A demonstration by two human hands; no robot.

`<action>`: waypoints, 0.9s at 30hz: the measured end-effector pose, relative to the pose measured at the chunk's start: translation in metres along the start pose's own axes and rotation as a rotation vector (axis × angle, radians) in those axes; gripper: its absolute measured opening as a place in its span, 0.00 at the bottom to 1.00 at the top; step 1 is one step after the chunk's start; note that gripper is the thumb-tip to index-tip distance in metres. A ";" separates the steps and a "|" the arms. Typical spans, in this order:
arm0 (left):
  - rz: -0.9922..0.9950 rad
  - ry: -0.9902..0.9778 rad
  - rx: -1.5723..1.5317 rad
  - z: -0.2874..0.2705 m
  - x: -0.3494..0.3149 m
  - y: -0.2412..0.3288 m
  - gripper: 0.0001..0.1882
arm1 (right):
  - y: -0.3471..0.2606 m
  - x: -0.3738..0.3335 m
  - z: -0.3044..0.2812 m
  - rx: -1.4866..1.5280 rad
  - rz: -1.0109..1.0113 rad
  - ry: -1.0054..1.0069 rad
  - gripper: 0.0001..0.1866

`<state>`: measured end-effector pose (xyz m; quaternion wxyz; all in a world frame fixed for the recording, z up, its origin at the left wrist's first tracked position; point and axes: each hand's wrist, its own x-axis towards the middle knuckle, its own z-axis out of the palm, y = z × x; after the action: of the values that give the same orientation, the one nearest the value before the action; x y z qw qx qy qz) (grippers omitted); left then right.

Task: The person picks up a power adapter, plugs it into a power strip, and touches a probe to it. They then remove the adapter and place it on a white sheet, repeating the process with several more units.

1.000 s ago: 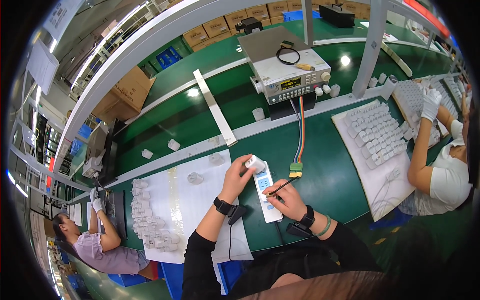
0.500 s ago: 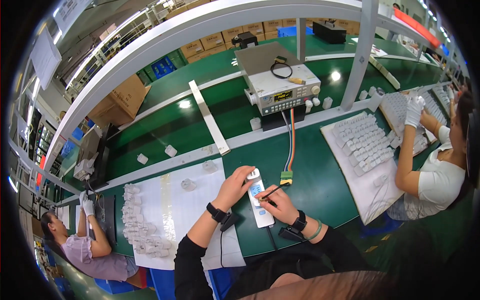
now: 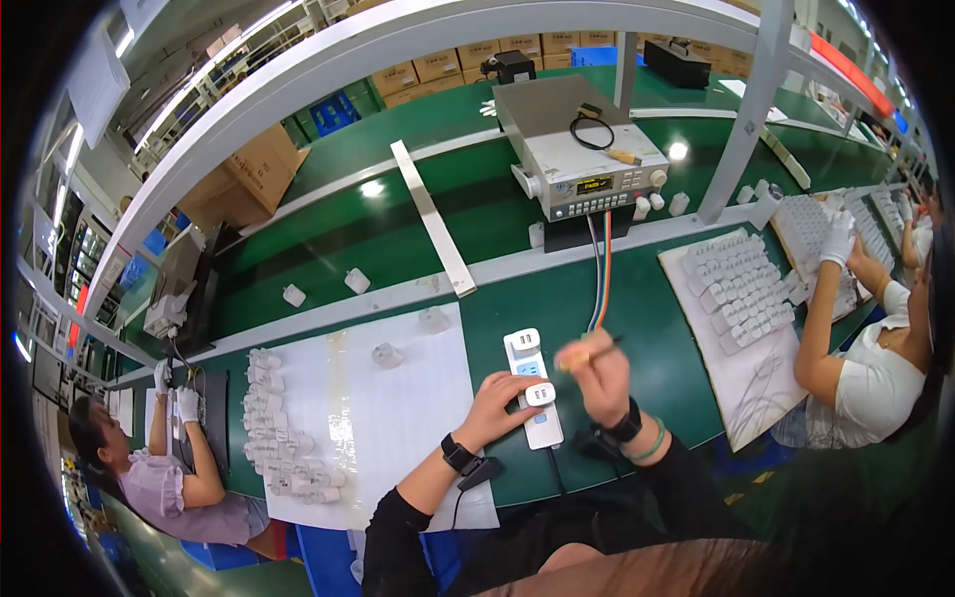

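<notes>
Power strip [image 3: 532,388]: we see a white, smooth plastic bar, long and flat with rounded corners, lying on the green bench mat [image 3: 657,328] straight ahead of us, between our two hands.
Long axis: it runs away from us and slightly to our left, near end toward our body, far end toward the grey instrument.
Plugged parts: two white, boxy adapters [image 3: 524,343] sit on its upper face, one at the far end, one [image 3: 540,394] near the middle.
Left hand [image 3: 505,400]: our fingers curl against the strip's left edge beside the middle adapter, steadying it; we cannot tell how tight the grip is.
Right hand [image 3: 597,370]: blurred, raised just right of the strip, closed around a thin stick-like tool [image 3: 587,348] with a dark tip.
Wrists: a dark band on each, plus a green loop on the right.
White sheet [image 3: 398,418]: a matte paper-like rectangle to our left, touching the strip's side, with a cluster of small white plugs [image 3: 284,438] along its far left.
Grey instrument [image 3: 587,164]: a metal box with a lit display, beyond the strip; a rainbow ribbon cable [image 3: 600,274] drops from it toward our right hand.
Neighbours: a gloved person [image 3: 179,468] at far left, another person [image 3: 865,338] at right over rows of white plugs [image 3: 736,289].
</notes>
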<state>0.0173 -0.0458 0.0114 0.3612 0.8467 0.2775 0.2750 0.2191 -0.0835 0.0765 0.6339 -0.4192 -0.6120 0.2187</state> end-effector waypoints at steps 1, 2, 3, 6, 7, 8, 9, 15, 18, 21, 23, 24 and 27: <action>-0.002 0.003 -0.015 0.003 -0.002 0.002 0.23 | 0.004 0.007 0.001 -0.001 0.008 -0.009 0.06; 0.012 -0.001 -0.022 0.000 0.001 0.001 0.23 | 0.013 0.020 0.005 -0.026 0.039 -0.050 0.07; 0.025 -0.005 -0.028 -0.003 0.004 -0.001 0.23 | 0.023 0.030 0.010 -0.051 0.070 -0.092 0.07; 0.051 -0.010 0.009 -0.002 0.005 -0.007 0.23 | 0.050 0.035 0.021 -0.120 0.106 -0.176 0.07; 0.053 -0.013 0.029 -0.002 0.001 -0.006 0.23 | 0.054 0.032 0.026 -0.159 0.113 -0.210 0.07; 0.042 -0.007 0.029 -0.003 -0.001 -0.006 0.23 | 0.057 0.030 0.030 -0.198 0.120 -0.243 0.07; 0.073 0.016 0.006 -0.004 -0.001 -0.006 0.23 | 0.059 0.027 0.032 -0.190 0.122 -0.253 0.07; 0.095 0.550 -0.081 -0.061 0.054 -0.002 0.23 | 0.066 0.021 0.035 -0.218 0.089 -0.230 0.09; 0.057 0.514 0.278 -0.110 0.135 -0.003 0.27 | 0.071 0.016 0.024 -0.235 0.117 -0.225 0.09; -0.075 0.388 0.372 -0.125 0.188 -0.054 0.25 | 0.084 0.008 0.031 -0.254 0.070 -0.230 0.10; -0.233 0.201 0.596 -0.136 0.193 -0.111 0.21 | 0.072 0.012 0.044 -0.202 0.070 -0.277 0.10; -0.320 0.066 0.638 -0.134 0.203 -0.123 0.21 | 0.072 0.011 0.043 -0.175 0.081 -0.268 0.10; -0.449 -0.122 0.779 -0.122 0.217 -0.153 0.27 | 0.075 0.008 0.038 -0.152 0.069 -0.231 0.10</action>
<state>0.0457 0.2446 0.0240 0.0819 0.8531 0.5151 0.0147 0.2017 -0.0255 0.0171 0.5177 -0.4591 -0.6809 0.2401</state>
